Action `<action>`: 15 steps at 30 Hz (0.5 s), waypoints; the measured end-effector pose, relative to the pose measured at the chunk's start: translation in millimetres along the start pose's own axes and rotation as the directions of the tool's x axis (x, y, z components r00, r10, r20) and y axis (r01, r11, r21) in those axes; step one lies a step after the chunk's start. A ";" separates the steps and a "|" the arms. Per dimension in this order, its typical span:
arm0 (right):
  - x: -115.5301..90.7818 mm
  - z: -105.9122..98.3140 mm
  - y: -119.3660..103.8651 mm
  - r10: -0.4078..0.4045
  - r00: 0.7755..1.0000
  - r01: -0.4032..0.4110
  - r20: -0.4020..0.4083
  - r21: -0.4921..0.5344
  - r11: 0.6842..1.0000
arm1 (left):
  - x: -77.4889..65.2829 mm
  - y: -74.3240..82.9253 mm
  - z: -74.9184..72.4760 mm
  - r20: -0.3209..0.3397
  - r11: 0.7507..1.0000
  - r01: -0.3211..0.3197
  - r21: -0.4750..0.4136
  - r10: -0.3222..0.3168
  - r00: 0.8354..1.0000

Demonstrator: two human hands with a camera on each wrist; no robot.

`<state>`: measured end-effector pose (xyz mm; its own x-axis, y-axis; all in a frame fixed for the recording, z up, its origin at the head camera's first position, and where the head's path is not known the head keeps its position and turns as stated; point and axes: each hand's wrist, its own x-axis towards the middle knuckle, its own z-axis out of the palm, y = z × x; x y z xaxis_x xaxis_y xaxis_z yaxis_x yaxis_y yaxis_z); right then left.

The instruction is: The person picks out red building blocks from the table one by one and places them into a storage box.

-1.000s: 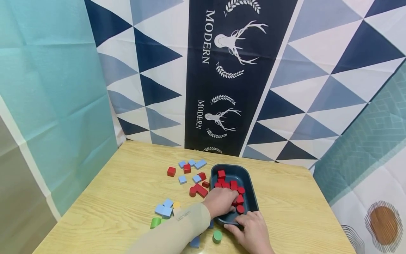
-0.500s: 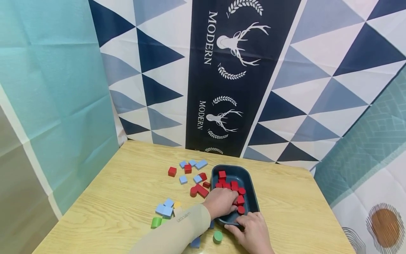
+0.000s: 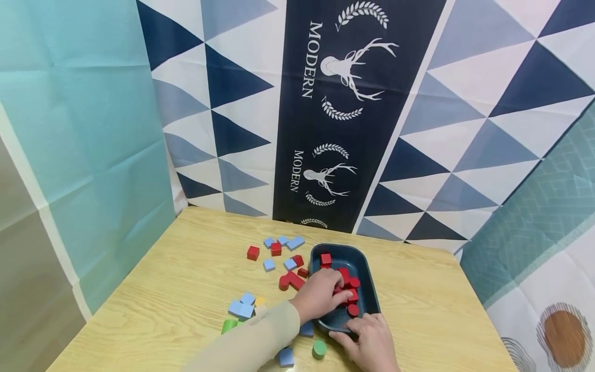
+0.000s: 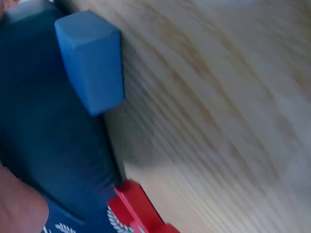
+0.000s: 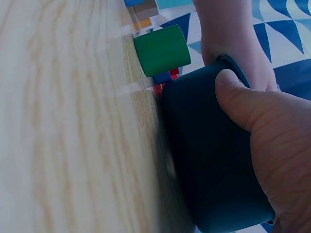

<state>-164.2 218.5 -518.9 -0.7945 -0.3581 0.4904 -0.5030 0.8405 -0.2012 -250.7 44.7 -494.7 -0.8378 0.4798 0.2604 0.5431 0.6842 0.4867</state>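
A dark blue rectangular tray (image 3: 370, 281) on the table holds several red wooden blocks (image 3: 352, 310), cubes and cylinders among them. My left hand (image 3: 319, 294) reaches over the tray's left wall, its thumb and fingers spread apart above the red blocks. At the near end my right hand (image 3: 369, 341) grips the tray's rim. The right wrist view shows that thumb (image 5: 235, 97) pressed on the outer wall, with the other fingers mostly hidden. In the left wrist view, part of the left hand (image 4: 22, 204) shows beside the tray's wall (image 4: 39, 107).
Left of the tray lie loose red blocks (image 3: 253, 252) and light blue blocks (image 3: 296, 243). Nearer are more blue blocks (image 3: 241, 309), a yellow piece (image 3: 260, 300) and a green block (image 3: 229, 325). A green cylinder (image 3: 319, 349) stands near the tray's front corner. Patterned cloth (image 3: 241, 103) hangs behind the table.
The left hand has shifted slightly left and up within the tray, and its thumb and fingers have spread apart. The right hand keeps its hold on the rim.
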 end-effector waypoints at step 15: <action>0.1 -1.6 -2.8 0.068 0.996 -0.068 0.052 -0.011 0.998 | -19.4 -98.6 -80.5 -0.213 0.881 0.269 0.389 -0.198 0.957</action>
<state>-162.4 216.8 -517.0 -0.8437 -0.3205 0.4307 -0.4443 0.8671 -0.2251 -292.4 -76.2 -480.5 -0.9209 0.2068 0.3304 0.2750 0.9454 0.1749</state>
